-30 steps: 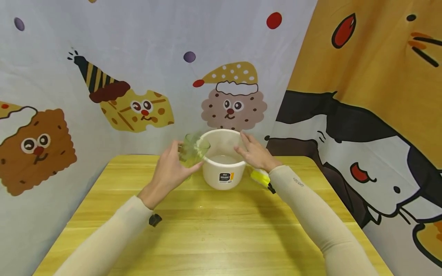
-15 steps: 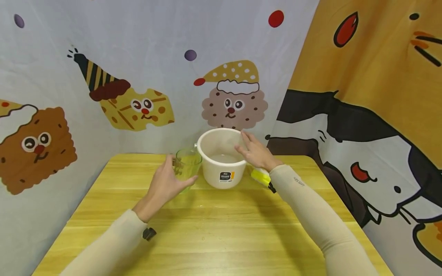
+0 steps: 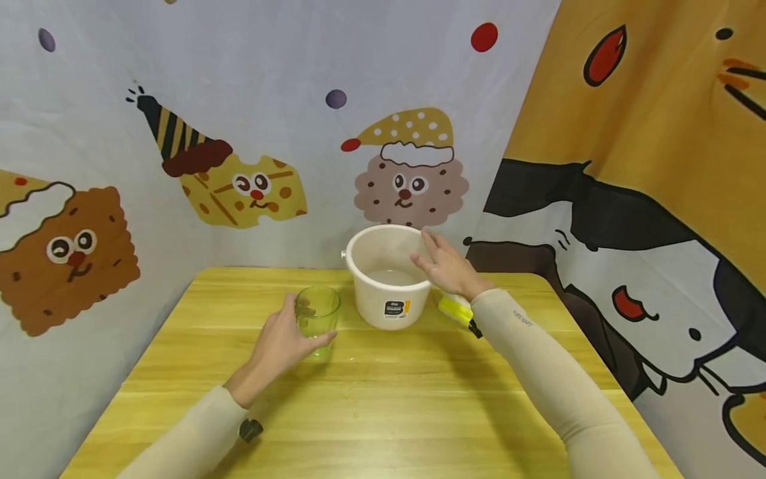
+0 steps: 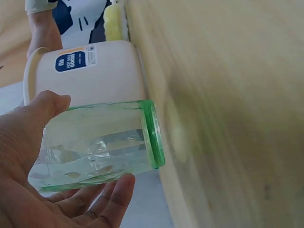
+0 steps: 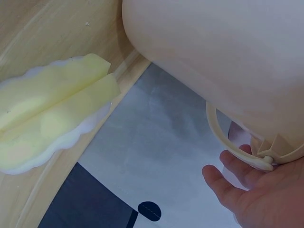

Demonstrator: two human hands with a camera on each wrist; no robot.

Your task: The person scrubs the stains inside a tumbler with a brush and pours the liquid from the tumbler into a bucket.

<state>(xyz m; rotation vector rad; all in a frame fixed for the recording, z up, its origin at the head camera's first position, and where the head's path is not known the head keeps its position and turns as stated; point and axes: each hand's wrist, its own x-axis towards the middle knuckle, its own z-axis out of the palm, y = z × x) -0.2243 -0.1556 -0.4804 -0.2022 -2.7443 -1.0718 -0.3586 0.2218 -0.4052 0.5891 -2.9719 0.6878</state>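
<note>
My left hand [image 3: 281, 342] holds a green see-through glass [image 3: 318, 311] upright, thumb on the near side and fingers behind. In the left wrist view the glass [image 4: 99, 142] has its thick green base close to the tabletop; whether it touches is unclear. To its right stands a cream plastic bucket [image 3: 389, 303] with a little clear liquid inside. My right hand [image 3: 450, 269] grips the bucket's right rim, thumb over the inside. In the right wrist view the fingers of that hand [image 5: 266, 190] lie outside the rim, by the handle's pivot.
A yellow and white sponge-like pad [image 3: 456, 309] with a black end lies right of the bucket, below my right wrist. The wooden table [image 3: 371, 412] ends just behind the bucket, where a printed cartoon curtain [image 3: 269, 80] hangs. A few drops wet the tabletop.
My left hand has brought the glass from a tilt over the bucket's left rim down and to the left, and turned it upright. The right hand stays on the rim.
</note>
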